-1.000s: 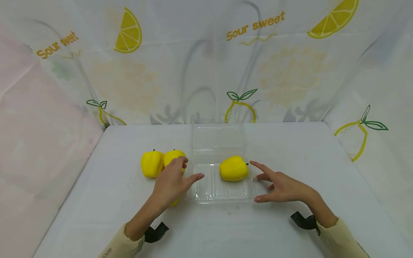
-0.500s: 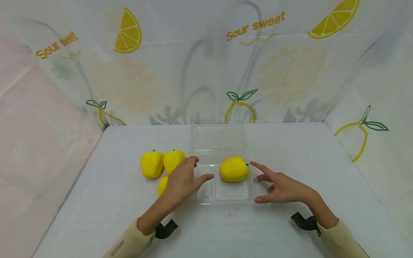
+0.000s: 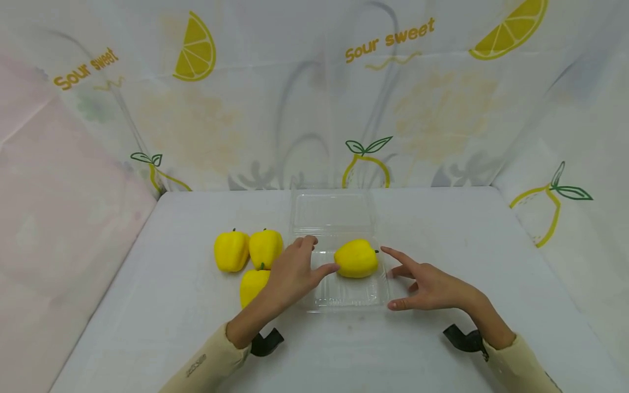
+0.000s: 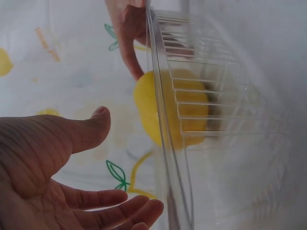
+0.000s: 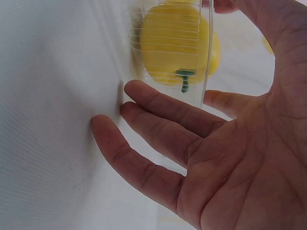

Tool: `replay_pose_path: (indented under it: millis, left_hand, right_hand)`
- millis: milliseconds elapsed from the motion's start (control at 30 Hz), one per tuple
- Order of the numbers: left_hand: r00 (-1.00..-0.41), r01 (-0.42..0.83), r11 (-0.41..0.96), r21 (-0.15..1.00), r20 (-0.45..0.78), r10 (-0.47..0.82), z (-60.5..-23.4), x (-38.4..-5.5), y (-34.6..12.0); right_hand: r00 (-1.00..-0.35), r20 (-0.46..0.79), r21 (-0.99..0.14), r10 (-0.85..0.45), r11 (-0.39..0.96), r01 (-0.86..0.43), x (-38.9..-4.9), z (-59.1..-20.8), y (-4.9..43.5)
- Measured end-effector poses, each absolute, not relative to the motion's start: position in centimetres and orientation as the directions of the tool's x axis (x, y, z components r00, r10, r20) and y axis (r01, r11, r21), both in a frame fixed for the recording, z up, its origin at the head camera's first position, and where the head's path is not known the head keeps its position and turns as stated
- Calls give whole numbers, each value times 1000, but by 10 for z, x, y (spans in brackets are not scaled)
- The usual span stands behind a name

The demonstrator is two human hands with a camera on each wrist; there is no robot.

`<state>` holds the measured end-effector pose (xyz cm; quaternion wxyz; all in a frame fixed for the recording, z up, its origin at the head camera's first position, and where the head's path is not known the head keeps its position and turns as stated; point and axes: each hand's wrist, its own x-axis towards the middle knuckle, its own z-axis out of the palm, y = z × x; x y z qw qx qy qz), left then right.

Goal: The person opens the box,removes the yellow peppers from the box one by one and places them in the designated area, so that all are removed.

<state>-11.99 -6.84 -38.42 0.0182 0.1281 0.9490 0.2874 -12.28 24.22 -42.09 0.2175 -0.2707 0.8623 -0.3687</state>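
A yellow bell pepper [image 3: 356, 258] with a green stem lies on its side in a clear plastic clamshell box [image 3: 344, 297], stem toward the right. My left hand [image 3: 297, 270] is over the box's left part, thumb apart from the fingers and nothing between them. In the head view its thumb tip overlaps the pepper's left edge; the left wrist view shows them apart. At the box's right side is my right hand [image 3: 427, 284], fingers spread and holding nothing. The right wrist view shows its fingers [image 5: 144, 172] low by the box's wall; I cannot tell whether they touch it.
Three more yellow bell peppers stand left of the box: one at far left [image 3: 231, 251], one beside it [image 3: 266, 246], and a nearer one [image 3: 253, 286] partly behind my left forearm. The clear lid [image 3: 333, 210] lies opened toward the back wall.
My left hand has moved right, from beside the loose peppers to over the box, holding nothing. More of the nearest loose pepper shows now. My right hand has stayed in place.
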Motion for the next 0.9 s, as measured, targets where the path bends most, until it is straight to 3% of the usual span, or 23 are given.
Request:
replay_pose_path:
  millis: [900]
  left_hand:
    - [-954, 250, 789, 561, 2, 301, -395, -124, -47]
  right_hand:
    - [-759, -140, -750, -636, 569, -339, -122, -422, 243]
